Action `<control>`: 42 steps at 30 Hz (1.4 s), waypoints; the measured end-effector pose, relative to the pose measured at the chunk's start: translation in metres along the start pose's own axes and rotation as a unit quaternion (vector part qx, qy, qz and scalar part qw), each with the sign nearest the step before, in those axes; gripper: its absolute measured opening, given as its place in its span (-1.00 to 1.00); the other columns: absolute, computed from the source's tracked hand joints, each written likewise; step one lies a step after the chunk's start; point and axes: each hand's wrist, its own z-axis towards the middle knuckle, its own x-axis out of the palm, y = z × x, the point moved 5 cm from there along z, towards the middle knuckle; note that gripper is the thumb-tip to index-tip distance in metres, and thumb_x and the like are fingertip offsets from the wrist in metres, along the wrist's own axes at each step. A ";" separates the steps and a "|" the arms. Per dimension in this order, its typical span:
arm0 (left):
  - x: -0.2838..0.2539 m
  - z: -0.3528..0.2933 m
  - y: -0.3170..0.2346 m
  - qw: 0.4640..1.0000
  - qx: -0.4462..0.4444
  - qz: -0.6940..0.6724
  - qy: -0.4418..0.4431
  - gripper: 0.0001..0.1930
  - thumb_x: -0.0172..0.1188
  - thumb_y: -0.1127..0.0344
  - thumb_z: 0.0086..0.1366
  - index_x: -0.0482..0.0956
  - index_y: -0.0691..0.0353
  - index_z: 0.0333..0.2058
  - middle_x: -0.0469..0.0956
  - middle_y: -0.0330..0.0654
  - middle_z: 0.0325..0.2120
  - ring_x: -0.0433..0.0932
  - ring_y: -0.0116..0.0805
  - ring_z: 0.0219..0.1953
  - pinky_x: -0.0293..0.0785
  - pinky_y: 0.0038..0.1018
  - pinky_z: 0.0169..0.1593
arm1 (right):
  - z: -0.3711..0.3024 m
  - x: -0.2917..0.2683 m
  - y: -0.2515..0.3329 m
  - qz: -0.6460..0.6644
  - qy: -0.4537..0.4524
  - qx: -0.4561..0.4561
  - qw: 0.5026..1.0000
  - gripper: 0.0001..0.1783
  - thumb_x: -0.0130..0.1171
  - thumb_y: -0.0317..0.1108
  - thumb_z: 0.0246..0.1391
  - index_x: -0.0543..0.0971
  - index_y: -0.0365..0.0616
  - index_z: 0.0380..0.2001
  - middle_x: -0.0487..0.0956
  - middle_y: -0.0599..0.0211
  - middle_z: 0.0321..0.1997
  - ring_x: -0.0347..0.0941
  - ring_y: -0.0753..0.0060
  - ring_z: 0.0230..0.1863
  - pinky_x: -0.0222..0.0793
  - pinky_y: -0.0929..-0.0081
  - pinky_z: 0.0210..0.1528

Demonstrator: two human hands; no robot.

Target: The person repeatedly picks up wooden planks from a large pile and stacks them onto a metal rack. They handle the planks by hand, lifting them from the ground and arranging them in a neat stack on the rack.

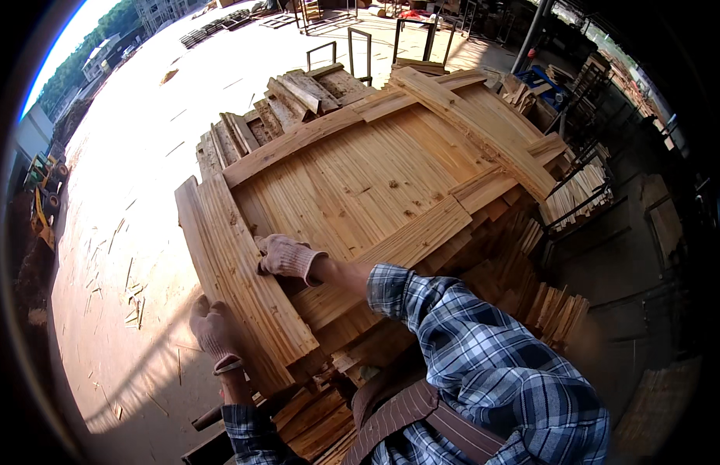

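A pair of pale wooden boards point(255, 271) lies side by side across the left end of a stack of planks. My left hand point(214, 332), in a knitted work glove, grips the outer long edge of these boards, its fingertips partly hidden. On their inner edge, my gloved right hand point(289, 258) has its fingers curled against the wood. Between the crosswise boards spreads a layer of narrow planks point(352, 190) laid closely together. Another crosswise board point(484, 136) rests near the stack's far right end, with flat boards point(406, 236) along the near side.
Rough slabs point(290, 101) stick out along the stack's far side. More cut strips point(554, 314) are piled below at the near right. Metal frames point(360, 54) stand beyond the stack. Wood scraps point(135, 302) litter the sunlit ground at left, where a yellow machine point(44, 201) is parked.
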 end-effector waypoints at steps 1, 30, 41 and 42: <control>-0.012 0.011 0.025 1.000 0.026 -0.013 -0.012 -0.72 -0.02 0.45 0.18 0.53 0.45 -0.18 0.57 -0.18 -0.41 0.45 -0.49 -0.44 0.40 -0.59 -0.32 | 0.004 0.006 0.005 0.007 0.010 -0.010 1.000 -0.57 0.19 -0.12 -0.12 0.49 -0.24 -0.27 0.55 -0.06 -0.51 0.51 -0.09 -0.40 0.43 0.23 -0.27; -0.008 0.009 0.027 0.922 -0.083 0.314 -0.211 -0.64 0.12 0.23 0.19 0.54 0.13 -0.03 0.56 -0.02 -0.13 0.55 -0.10 -0.08 0.46 -0.35 0.01 | -0.184 -0.481 -0.408 -0.272 0.031 0.253 0.928 0.09 0.27 -0.11 -0.12 -0.15 -0.14 0.35 0.46 0.09 -0.35 0.46 0.28 -0.35 0.41 0.44 -0.35; 0.005 0.006 0.006 0.934 -0.093 0.286 -0.191 -0.61 0.15 0.15 0.20 0.53 0.10 0.00 0.52 -0.08 -0.04 0.49 -0.11 0.01 0.40 -0.31 0.09 | -0.201 -0.532 -0.448 -0.141 -0.031 0.214 0.966 0.06 0.34 -0.37 -0.14 -0.12 -0.35 0.29 0.52 0.28 -0.66 0.44 0.45 -0.67 0.34 0.55 -0.63; 0.008 0.007 0.000 0.931 -0.093 0.299 -0.188 -0.61 0.15 0.15 0.20 0.53 0.10 -0.01 0.53 -0.08 -0.05 0.49 -0.11 0.01 0.40 -0.31 0.09 | -0.216 -0.539 -0.454 -0.226 -0.040 0.190 0.955 -0.11 0.24 -0.43 -0.08 0.00 -0.32 0.27 0.53 0.25 -0.64 0.44 0.37 -0.66 0.36 0.51 -0.62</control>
